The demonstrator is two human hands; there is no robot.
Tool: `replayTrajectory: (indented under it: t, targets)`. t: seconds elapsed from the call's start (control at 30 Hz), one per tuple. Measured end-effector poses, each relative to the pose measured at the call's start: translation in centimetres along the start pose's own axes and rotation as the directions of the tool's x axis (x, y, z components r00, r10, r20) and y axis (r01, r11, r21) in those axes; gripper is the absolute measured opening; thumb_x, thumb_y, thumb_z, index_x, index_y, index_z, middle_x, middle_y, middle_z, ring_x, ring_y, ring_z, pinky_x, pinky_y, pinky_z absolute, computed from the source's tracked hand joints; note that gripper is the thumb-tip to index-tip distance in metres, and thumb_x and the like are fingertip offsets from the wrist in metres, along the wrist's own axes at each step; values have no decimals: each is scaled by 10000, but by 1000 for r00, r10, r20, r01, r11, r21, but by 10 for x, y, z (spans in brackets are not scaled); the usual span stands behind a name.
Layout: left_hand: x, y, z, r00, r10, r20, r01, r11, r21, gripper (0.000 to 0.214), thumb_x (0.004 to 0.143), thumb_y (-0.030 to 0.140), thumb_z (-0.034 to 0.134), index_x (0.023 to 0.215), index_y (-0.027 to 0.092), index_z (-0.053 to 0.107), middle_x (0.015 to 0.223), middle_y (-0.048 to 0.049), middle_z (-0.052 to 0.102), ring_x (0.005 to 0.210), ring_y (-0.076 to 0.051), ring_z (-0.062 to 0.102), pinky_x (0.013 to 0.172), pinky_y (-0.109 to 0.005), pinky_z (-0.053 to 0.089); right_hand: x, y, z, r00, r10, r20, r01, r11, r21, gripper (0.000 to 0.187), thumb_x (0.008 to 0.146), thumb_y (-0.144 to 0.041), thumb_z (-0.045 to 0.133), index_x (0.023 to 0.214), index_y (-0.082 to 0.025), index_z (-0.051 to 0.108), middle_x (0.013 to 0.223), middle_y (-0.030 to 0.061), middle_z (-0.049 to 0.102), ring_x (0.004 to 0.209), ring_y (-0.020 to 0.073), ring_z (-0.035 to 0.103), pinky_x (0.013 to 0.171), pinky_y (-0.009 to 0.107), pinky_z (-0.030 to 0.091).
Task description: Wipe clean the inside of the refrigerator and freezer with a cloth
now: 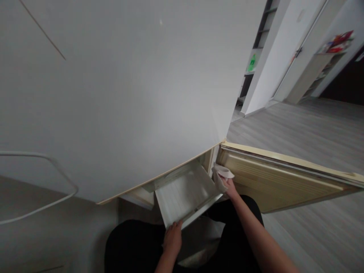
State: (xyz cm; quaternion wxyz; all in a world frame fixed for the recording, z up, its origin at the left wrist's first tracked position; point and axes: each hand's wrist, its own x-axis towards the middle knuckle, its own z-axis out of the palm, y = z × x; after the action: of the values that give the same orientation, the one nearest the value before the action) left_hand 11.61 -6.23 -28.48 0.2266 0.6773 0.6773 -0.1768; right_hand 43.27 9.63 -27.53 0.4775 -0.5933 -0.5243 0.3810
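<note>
A pale plastic drawer (pixel 189 191) is pulled partly out of the open lower compartment of a tall white cabinet that looks like a fridge. My left hand (pixel 173 237) grips the drawer's front left corner, its fingers over the rim. In my right hand (pixel 229 186) is a crumpled whitish cloth (pixel 220 176), held at the drawer's right side by the door hinge. To the right, the compartment's yellowed door (pixel 273 178) stands wide open. The inside of the drawer shows no contents. What lies deeper in the compartment is hidden.
The large white front (pixel 142 87) rises right above the drawer. A white cable (pixel 62 172) loops at the left. My black-clad knees (pixel 133 242) flank the drawer. Grey wood-look floor (pixel 298 125) extends to the right, with a shelf (pixel 321 72) and a green bottle (pixel 251 62) farther off.
</note>
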Motion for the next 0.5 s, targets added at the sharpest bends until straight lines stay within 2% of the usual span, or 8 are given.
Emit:
replayTrajectory:
  t: [0.03, 0.07, 0.1, 0.13, 0.17, 0.2, 0.33, 0.5]
  targets:
    - [-1, 1, 1, 1000, 0, -3, 0, 1000, 0, 607, 909, 77, 348, 1483, 201, 500, 1452, -113, 598, 1299, -243, 575, 1098, -366, 403, 8, 0, 12, 983, -123, 139, 147, 972, -182, 515, 897, -412, 510, 1300, -115, 629, 1363, 194, 631, 1303, 287, 585, 1167, 490, 411]
    - [-2, 3, 2, 1000, 0, -7, 0, 1000, 1, 597, 914, 89, 360, 1486, 192, 494, 1465, -120, 584, 1315, -252, 562, 1109, -375, 391, 15, 1, 24, 931, -201, 304, 304, 889, -343, 500, 899, -336, 512, 1320, -93, 626, 1401, 197, 609, 1368, 285, 531, 1199, 480, 374]
    - [-3, 4, 3, 1000, -2, -11, 2, 1000, 3, 583, 919, 111, 382, 1487, 180, 488, 1475, -129, 572, 1329, -264, 547, 1118, -386, 379, 21, 3, 35, 866, -220, 449, 431, 784, -447, 496, 889, -262, 514, 1340, -86, 623, 1437, 191, 585, 1425, 278, 472, 1224, 466, 341]
    - [-4, 6, 4, 1000, -4, -16, 4, 1000, 7, 568, 923, 142, 412, 1486, 166, 485, 1474, -139, 567, 1337, -279, 537, 1123, -397, 372, 25, 7, 45, 814, -200, 546, 507, 704, -498, 504, 867, -198, 522, 1348, -91, 626, 1463, 177, 569, 1462, 268, 427, 1240, 449, 319]
    - [-5, 7, 5, 1000, -7, -23, 7, 1000, 11, 559, 923, 177, 446, 1480, 152, 486, 1460, -150, 573, 1335, -293, 533, 1123, -408, 370, 29, 12, 54, 788, -165, 594, 535, 661, -526, 515, 838, -144, 529, 1339, -98, 640, 1473, 166, 564, 1478, 261, 406, 1246, 434, 312]
    - [-7, 9, 6, 999, -9, -33, 9, 1000, 14, 557, 919, 210, 479, 1472, 140, 487, 1441, -157, 581, 1330, -304, 532, 1120, -416, 371, 31, 18, 62, 786, -130, 604, 529, 648, -548, 521, 810, -97, 529, 1314, -101, 661, 1471, 163, 566, 1479, 263, 407, 1245, 428, 319]
    - [-9, 12, 13, 998, -23, -54, 23, 1000, 6, 587, 897, 251, 545, 1466, 121, 481, 1431, -165, 579, 1348, -311, 513, 1129, -415, 363, 37, 38, 89, 828, -8, 561, 450, 606, -656, 535, 706, -1, 538, 1191, -115, 735, 1437, 174, 591, 1468, 316, 419, 1245, 480, 319]
    - [-3, 9, 24, 998, -57, -31, 58, 998, 19, 622, 875, 204, 524, 1489, 133, 456, 1534, -158, 498, 1426, -319, 441, 1176, -444, 310, 59, 44, 118, 847, 52, 528, 410, 569, -713, 539, 695, 21, 544, 1176, -117, 745, 1417, 174, 609, 1449, 334, 442, 1252, 458, 300]
